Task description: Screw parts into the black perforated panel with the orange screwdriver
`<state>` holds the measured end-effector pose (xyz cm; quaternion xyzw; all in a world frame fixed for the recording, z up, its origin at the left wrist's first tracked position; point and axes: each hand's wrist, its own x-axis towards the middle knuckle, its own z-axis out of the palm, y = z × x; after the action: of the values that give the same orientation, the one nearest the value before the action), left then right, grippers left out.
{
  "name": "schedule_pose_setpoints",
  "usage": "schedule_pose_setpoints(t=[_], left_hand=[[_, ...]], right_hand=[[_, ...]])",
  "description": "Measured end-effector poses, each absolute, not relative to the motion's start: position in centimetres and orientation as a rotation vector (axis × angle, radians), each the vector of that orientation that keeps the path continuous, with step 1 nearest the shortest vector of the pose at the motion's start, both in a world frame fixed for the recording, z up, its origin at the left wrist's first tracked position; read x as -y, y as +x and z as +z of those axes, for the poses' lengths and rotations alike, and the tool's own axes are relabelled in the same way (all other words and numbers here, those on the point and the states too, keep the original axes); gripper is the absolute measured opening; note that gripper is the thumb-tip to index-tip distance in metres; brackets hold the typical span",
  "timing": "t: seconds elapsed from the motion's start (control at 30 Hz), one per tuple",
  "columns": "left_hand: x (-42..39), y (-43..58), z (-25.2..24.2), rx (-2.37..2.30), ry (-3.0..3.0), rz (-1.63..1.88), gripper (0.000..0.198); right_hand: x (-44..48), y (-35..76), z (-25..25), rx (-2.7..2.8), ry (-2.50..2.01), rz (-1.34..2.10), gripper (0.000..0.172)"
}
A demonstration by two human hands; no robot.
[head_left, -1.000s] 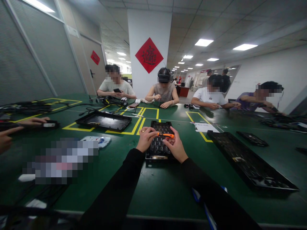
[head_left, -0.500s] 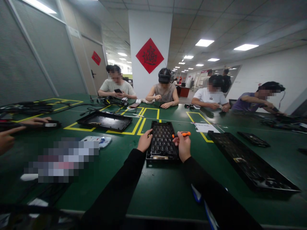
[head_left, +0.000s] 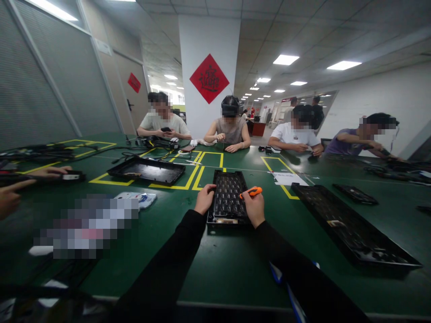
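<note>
A black rectangular casing (head_left: 230,193) lies on the green table before me, its inside filled with rows of small glossy shapes and a pale strip (head_left: 226,220) at the near end. My left hand (head_left: 204,199) grips the casing's left edge, thumb on the rim. In my right hand (head_left: 254,208) is an orange-handled tool (head_left: 253,192) with a dark marking. It is held slantwise above the casing's right side; its tip is too small and dark to make out, so I cannot tell whether it touches.
A long black casing (head_left: 353,226) and a smaller black panel (head_left: 355,194) lie right, beside white paper (head_left: 290,178). Left are a shallow black tray (head_left: 148,169), a plastic packet (head_left: 143,199) and a co-worker's hands (head_left: 50,172). Several people sit around the table (head_left: 215,273).
My right hand has shifted slightly left and down over the casing, and the orange tool has tilted with its right end higher. My left hand keeps its place at the left edge.
</note>
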<state>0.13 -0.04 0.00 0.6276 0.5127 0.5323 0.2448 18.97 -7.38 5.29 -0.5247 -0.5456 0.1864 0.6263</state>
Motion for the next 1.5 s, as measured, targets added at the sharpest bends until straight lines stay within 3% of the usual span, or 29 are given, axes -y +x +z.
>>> schedule_pose_setpoints(t=[1.1,1.33,1.5], left_hand=[[0.4,0.5,0.1,-1.432,1.57,1.485,0.028],[2.8,0.5,0.2,-1.667,1.582,1.556,0.015],[4.9,0.3,0.4,-1.587,1.631,1.526,0.016]], right_hand=[[7.7,18.6,5.3,1.528,-1.276,0.393,0.014],[8.4,18.2,5.6,1.666,-1.224,0.257,0.013],[8.7,18.2,5.9,1.677,-1.212,0.248,0.011]])
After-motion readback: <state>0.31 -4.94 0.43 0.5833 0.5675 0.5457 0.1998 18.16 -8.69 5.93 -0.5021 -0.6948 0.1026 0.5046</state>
